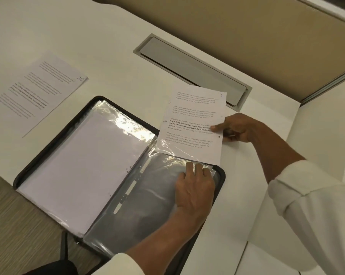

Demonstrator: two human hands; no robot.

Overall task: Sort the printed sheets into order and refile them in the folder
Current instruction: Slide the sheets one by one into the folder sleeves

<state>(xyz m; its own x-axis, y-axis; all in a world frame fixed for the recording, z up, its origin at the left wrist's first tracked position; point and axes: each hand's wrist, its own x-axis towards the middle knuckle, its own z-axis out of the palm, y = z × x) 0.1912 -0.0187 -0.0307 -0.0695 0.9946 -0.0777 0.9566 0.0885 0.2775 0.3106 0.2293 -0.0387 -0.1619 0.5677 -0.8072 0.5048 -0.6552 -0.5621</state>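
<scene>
Bare left grip (195, 187), bare right grip (241, 129), white sleeves (310, 205) drawn back from wrists

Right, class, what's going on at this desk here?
A person is refiling printed pages in an open folder on a white desk. The right hand pinches a printed sheet by its edge, lower corner at the mouth of a plastic sleeve in the folder's right half; the left hand presses that sleeve down. Another sheet, marked 10, lies on the desk further left.

Bare desk (112, 46) lies open at twelve o'clock from the folder (221, 176), a loose sheet (42, 92) covers ten o'clock, and a partition (227, 26) blocks one o'clock.
</scene>
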